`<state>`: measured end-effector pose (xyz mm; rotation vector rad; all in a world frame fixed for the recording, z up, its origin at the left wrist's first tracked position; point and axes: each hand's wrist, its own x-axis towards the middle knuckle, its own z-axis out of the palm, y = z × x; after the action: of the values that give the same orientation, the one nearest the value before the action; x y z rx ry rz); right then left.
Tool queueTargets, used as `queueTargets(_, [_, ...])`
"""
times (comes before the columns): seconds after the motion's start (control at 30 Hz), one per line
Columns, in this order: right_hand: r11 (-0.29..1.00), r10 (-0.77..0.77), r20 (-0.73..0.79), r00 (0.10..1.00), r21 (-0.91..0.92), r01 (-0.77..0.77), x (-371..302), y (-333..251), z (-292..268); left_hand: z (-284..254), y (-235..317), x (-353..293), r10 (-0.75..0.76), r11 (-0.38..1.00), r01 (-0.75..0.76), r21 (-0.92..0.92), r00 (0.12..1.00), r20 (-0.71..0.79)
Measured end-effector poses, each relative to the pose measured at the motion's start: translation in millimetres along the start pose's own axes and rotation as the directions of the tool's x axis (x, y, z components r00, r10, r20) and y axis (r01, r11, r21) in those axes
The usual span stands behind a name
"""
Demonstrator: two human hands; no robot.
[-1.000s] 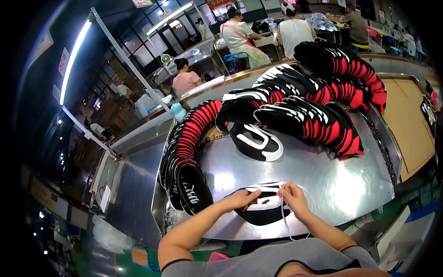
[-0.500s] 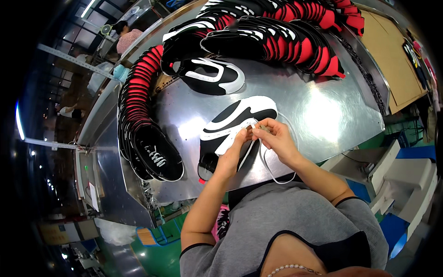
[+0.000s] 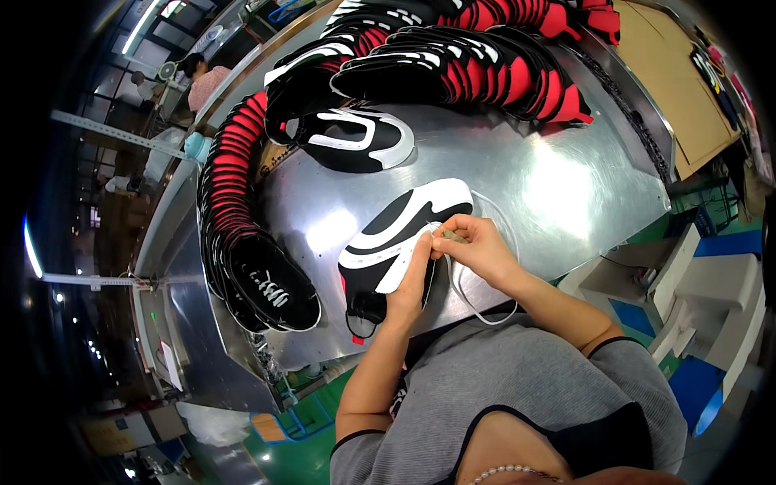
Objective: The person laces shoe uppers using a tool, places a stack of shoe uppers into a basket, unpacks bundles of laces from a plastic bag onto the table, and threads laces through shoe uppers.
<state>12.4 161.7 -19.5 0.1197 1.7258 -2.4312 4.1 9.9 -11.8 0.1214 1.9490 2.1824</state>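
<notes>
- I had the black-and-white shoe upper (image 3: 390,260) at the near part of the metal table (image 3: 493,153), right in front of the person, lying slantwise with its rounded white toe pointing away and its heel with a red tab toward the near edge
- I saw the left hand (image 3: 411,283) gripping the upper's side, thumb laid along the white strip and the other fingers mostly hidden from me
- The right hand (image 3: 483,249) met it at the thumb tip, its fingertips pinched together on the white lace (image 3: 491,322); the exact spot of the pinch was too small for me to read
- The lace ran out in a loose loop to the right of the upper, over the table and past the near edge
- Farther off I had a second upper (image 3: 394,155) lying apart from the first, its white toe toward the right
- To the left curved a row of nested red-and-black uppers (image 3: 230,178), with another nested stack (image 3: 485,77) across the back of the table
- Beyond the left row I made out a light-blue bottle (image 3: 196,147), and on the far right a sheet of brown cardboard (image 3: 675,89)
</notes>
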Motion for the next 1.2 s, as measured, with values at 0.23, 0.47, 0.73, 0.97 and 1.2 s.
queueTargets(0.23, [0.976,-0.038,0.038,0.999,-0.215,0.045,-23.0,-22.9,-8.8,-2.6,-5.6,-6.4,-0.028,0.995,0.037,0.088,0.994,-0.103])
queueTargets(0.47, [0.963,-0.053,0.107,0.993,-0.259,0.079,-20.3,-21.1,-20.3,4.4,5.5,-11.6,-0.060,0.995,0.064,0.075,0.997,-0.057])
queueTargets(0.73, [0.895,-0.079,0.148,0.986,-0.426,0.136,-9.1,-29.4,-18.3,-9.8,-25.1,-16.0,0.141,0.922,-0.147,0.358,0.989,0.043])
queueTargets(0.97, [0.680,-0.179,0.071,0.981,-0.712,0.176,-4.3,-9.4,-5.9,7.7,37.2,-28.6,0.313,0.331,-0.454,0.827,0.880,0.358])
queueTargets(1.2, [0.595,-0.136,0.171,0.976,-0.774,0.218,-20.7,-62.2,-23.6,-27.6,-7.8,-24.8,0.005,0.990,-0.008,0.140,1.000,0.025])
